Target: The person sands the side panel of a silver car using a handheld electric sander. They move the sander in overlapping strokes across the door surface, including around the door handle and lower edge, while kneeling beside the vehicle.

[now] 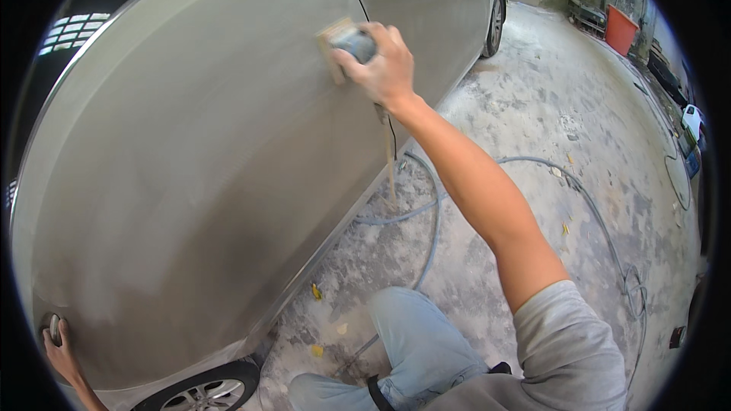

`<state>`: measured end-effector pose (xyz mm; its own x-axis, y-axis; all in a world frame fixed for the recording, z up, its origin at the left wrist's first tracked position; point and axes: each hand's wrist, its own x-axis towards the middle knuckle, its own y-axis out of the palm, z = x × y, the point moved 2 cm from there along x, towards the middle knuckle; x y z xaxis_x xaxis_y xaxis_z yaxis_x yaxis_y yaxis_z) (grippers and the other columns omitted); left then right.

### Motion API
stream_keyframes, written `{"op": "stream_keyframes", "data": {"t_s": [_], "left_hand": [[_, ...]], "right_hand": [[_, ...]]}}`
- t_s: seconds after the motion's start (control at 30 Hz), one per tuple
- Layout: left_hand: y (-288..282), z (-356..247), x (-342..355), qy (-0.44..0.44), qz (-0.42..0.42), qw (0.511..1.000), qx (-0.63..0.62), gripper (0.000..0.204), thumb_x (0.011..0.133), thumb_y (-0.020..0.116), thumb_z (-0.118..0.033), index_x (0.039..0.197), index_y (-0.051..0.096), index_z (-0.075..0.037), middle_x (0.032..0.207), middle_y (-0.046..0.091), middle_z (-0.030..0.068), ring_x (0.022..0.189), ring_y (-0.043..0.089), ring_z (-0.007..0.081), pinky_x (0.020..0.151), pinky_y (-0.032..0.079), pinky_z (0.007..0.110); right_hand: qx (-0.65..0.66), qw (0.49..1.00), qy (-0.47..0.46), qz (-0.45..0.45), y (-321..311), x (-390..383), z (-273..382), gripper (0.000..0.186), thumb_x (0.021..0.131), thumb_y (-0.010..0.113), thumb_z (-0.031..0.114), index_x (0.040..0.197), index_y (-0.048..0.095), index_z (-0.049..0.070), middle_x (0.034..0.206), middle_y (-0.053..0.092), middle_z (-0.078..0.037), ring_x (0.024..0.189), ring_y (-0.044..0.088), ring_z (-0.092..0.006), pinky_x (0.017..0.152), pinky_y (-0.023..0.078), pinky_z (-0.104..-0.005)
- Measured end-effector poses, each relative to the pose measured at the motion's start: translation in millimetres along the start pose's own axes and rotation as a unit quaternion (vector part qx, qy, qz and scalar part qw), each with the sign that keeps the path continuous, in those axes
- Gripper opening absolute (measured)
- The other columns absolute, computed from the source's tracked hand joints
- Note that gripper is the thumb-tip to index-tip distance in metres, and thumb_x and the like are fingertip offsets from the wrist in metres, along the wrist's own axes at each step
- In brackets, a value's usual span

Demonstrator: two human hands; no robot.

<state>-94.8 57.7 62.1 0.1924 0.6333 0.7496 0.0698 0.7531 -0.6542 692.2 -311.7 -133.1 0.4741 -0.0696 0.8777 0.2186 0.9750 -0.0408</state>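
My right hand (387,68) is wrapped round a power sander (356,44) with a blue-grey body. Its rectangular, tan-edged pad lies against the dull grey-brown car door (205,122), just left of the door gap. A thin tan tube (391,171) and a dark cord hang down below the sander. At the lower left, my left hand (61,350) has its fingers closed on a door handle (55,329) near the rear of the same car. Motion slightly blurs the right hand and the sander.
A grey-blue hose (579,183) loops across the dusty, stained concrete floor (518,114). The car's wheel (202,394) is close by my bent knee (415,327). A red bucket (620,30) and a white jug (691,118) stand along the right wall.
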Motion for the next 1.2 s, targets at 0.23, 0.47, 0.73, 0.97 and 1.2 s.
{"op": "stream_keyframes", "data": {"t_s": [0.23, 0.47, 0.73, 0.97, 1.2], "left_hand": [[-4, -6, -8, -0.027, 0.007, 1.000, 0.000, 0.097, 0.096, 0.071, -0.068, 0.152, 0.055, 0.009, 0.152, 0.061, 0.0296, 0.142, 0.058, 0.0423, 0.118, 0.044, 0.044], [-6, -8, -9, -0.008, 0.023, 0.999, -0.044, 0.088, 0.098, 0.073, -0.061, 0.151, 0.057, 0.008, 0.149, 0.064, 0.0277, 0.138, 0.061, 0.0411, 0.116, 0.045, 0.043], [2, -2, -7, -0.030, -0.037, 0.999, -0.005, 0.083, 0.097, 0.078, -0.054, 0.148, 0.060, 0.008, 0.139, 0.070, 0.0256, 0.130, 0.067, 0.0396, 0.112, 0.049, 0.041], [-30, -46, -28, 0.021, 0.008, 0.994, -0.107, 0.084, 0.091, 0.080, -0.058, 0.140, 0.066, 0.008, 0.127, 0.075, 0.0252, 0.116, 0.073, 0.0358, 0.103, 0.053, 0.043], [-57, -89, -38, 0.028, -0.023, 0.997, -0.065, 0.076, 0.086, 0.078, -0.069, 0.092, 0.066, 0.006, 0.090, 0.069, 0.0261, 0.085, 0.065, 0.0421, 0.082, 0.050, 0.050]], "right_hand": [[-0.033, 0.999, -0.034, -0.005, 4, 70, -18, 0.058, 0.080, 0.090, 0.050, 0.117, 0.073, 0.010, 0.104, 0.071, -0.015, 0.096, 0.072, -0.0353, 0.085, 0.058, -0.0461], [-0.041, 0.997, -0.063, 0.019, 7, 121, 5, 0.060, 0.079, 0.089, 0.053, 0.115, 0.073, 0.008, 0.103, 0.072, -0.016, 0.097, 0.071, -0.0376, 0.085, 0.058, -0.0461], [0.007, 0.999, -0.035, 0.039, -8, 3, -48, 0.058, 0.079, 0.092, 0.041, 0.122, 0.068, 0.010, 0.108, 0.066, -0.015, 0.088, 0.073, -0.0393, 0.074, 0.061, -0.0492], [0.001, 0.995, -0.099, 0.021, 14, 71, 60, 0.057, 0.083, 0.088, 0.047, 0.124, 0.071, 0.011, 0.106, 0.070, -0.017, 0.092, 0.073, -0.0386, 0.077, 0.058, -0.0508], [0.052, 0.972, -0.216, 0.077, 28, 7, 272, 0.048, 0.081, 0.089, 0.036, 0.120, 0.068, 0.018, 0.104, 0.063, -0.015, 0.078, 0.075, -0.0374, 0.058, 0.060, -0.0504]]}}
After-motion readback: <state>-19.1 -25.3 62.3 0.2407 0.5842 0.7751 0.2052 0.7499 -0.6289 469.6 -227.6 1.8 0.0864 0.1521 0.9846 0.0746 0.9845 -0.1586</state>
